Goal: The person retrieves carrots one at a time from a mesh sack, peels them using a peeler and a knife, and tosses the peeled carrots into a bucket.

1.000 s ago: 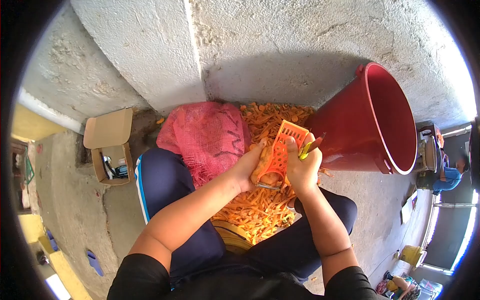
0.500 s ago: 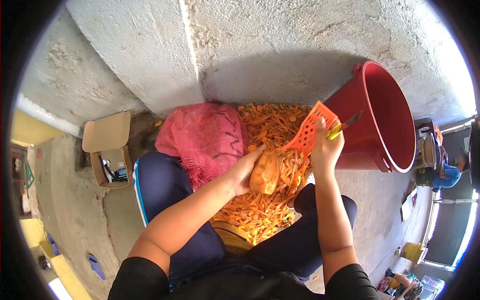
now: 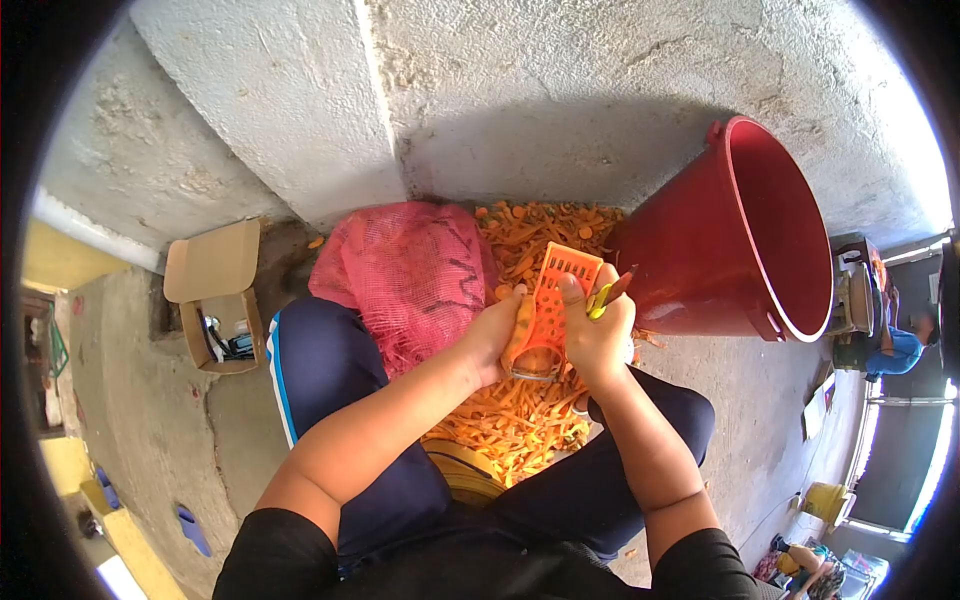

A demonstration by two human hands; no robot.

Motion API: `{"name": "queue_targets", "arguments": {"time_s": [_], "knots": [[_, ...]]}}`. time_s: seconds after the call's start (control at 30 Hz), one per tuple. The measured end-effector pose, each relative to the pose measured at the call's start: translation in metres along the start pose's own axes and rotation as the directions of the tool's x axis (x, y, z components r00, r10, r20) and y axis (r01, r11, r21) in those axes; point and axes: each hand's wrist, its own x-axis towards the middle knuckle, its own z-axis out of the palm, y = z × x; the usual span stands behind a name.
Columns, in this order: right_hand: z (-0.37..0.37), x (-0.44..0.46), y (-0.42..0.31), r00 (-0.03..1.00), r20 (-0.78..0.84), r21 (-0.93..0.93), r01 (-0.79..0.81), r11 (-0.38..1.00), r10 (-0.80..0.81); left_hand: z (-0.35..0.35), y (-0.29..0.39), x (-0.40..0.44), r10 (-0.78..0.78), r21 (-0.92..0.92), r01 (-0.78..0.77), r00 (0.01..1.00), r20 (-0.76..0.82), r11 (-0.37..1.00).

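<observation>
My left hand is closed round a see-through container with something orange inside; its exact kind is hard to make out. An orange plastic grater, with slots near its top and round holes below, stands against the container. My right hand grips the grater by its right side, thumb on its face. That same hand also holds a small knife with a yellow-green handle, its blade pointing up and right. Below both hands lies a heap of carrot peelings and pieces.
A pink mesh sack lies left of the peelings. To the right a large red bucket leans toward the wall. An open cardboard box sits at left. A person in blue is at far right.
My right hand has moved left and down, bringing the grater from the bucket's side against the container. The knife has come along in the same hand. My left hand has barely shifted.
</observation>
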Motion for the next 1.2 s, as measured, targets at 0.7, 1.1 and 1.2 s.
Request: {"name": "queue_targets", "arguments": {"time_s": [0.7, 1.1, 1.2], "knots": [[-0.037, 0.048, 0.027, 0.956, -0.225, 0.328, -0.108, 0.939, 0.188, -0.014, 0.002, -0.003, -0.012, 0.229, 0.016, 1.0, -0.017, 0.973], [-0.003, 0.01, 0.003, 0.999, -0.014, 0.128, -0.036, 0.991, 0.039, -0.007, 0.007, -0.002, -0.046, 0.029, 0.045, 0.998, 0.048, 0.999], [-0.001, 0.006, 0.008, 0.997, -0.07, -0.001, -0.038, 0.999, 0.038, -0.005, 0.003, -0.002, -0.031, 0.061, 0.027, 0.997, 0.065, 0.998]]}}
